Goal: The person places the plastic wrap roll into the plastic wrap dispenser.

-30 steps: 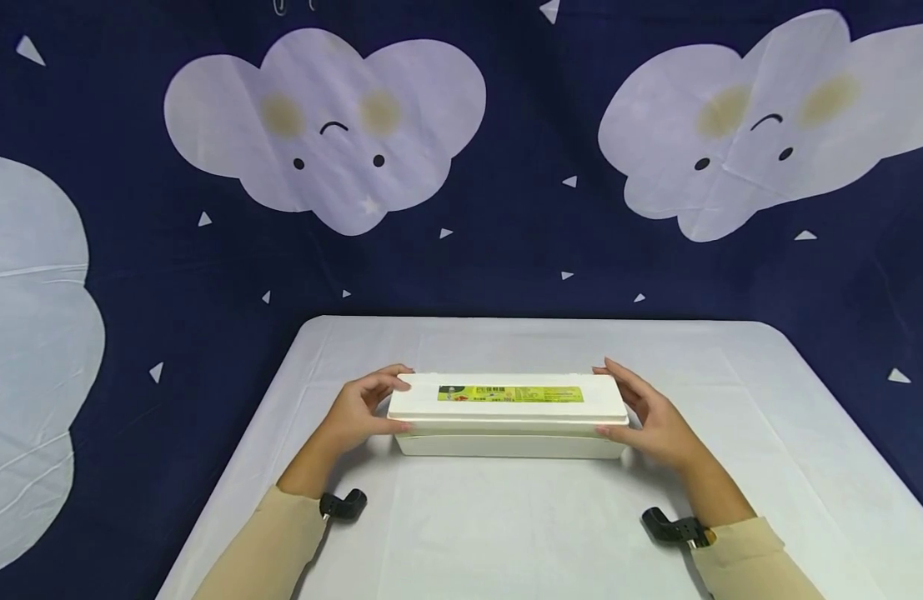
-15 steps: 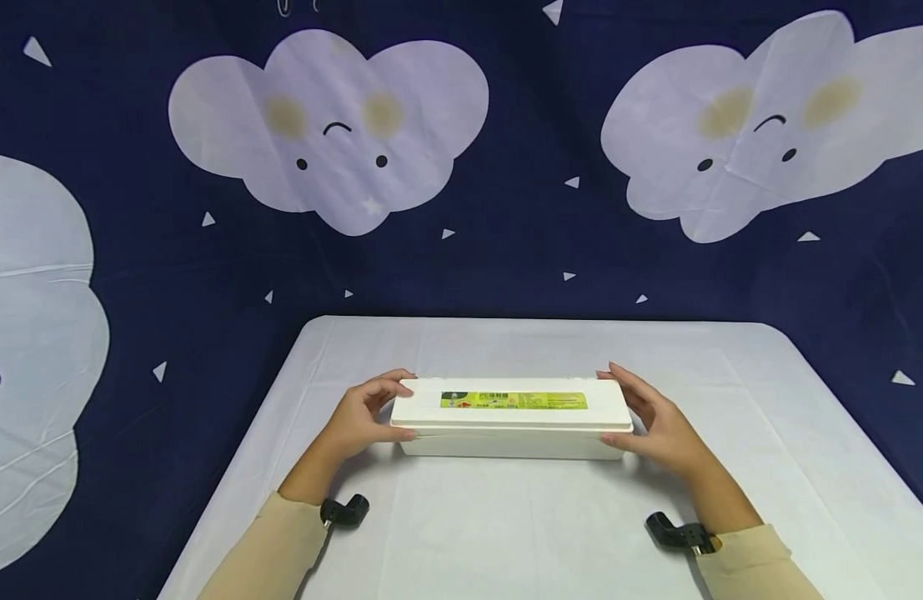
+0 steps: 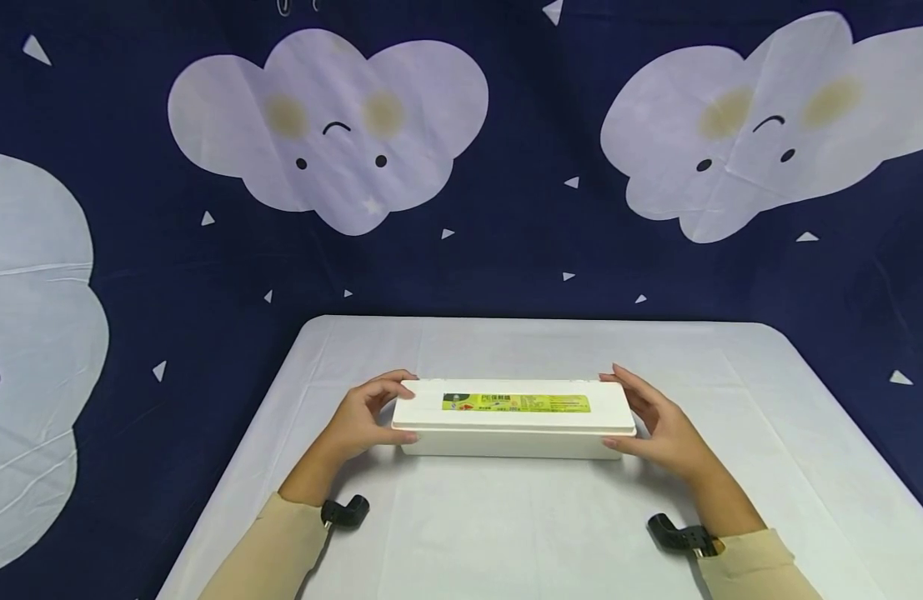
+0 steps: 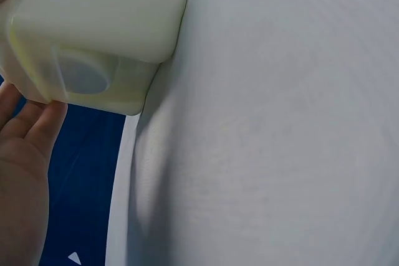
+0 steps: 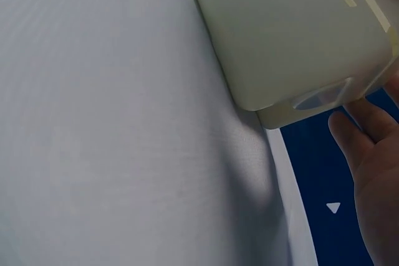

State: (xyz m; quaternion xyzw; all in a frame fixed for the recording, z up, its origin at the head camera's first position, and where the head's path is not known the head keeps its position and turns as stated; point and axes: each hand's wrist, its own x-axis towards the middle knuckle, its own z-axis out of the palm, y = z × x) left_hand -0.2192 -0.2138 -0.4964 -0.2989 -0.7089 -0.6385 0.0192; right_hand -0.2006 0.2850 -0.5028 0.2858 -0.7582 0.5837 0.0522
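A long white cling film box (image 3: 514, 442) with a yellow-green label lies crosswise on the table, its lid (image 3: 423, 408) down over the base. My left hand (image 3: 362, 419) grips the box's left end, thumb at the front and fingers round to the back. At the opposite end my right hand (image 3: 662, 423) holds it the same way, thumb on the front edge. Both wrist views show the box ends close up, with a round see-through patch (image 4: 87, 73) on the left end and fingers (image 5: 355, 132) at the right end's lid edge. What is inside the box is hidden.
A white cloth (image 3: 499, 533) covers the table. Behind it hangs a dark blue curtain (image 3: 521, 275) printed with clouds and small triangles. Each wrist carries a black camera mount, the left one (image 3: 346, 512) and the right one (image 3: 679, 535) both above the cloth.
The lid's front edge has come down, and the gap between lid and base has gone. Both hands have sunk slightly with it, still at the box's ends.
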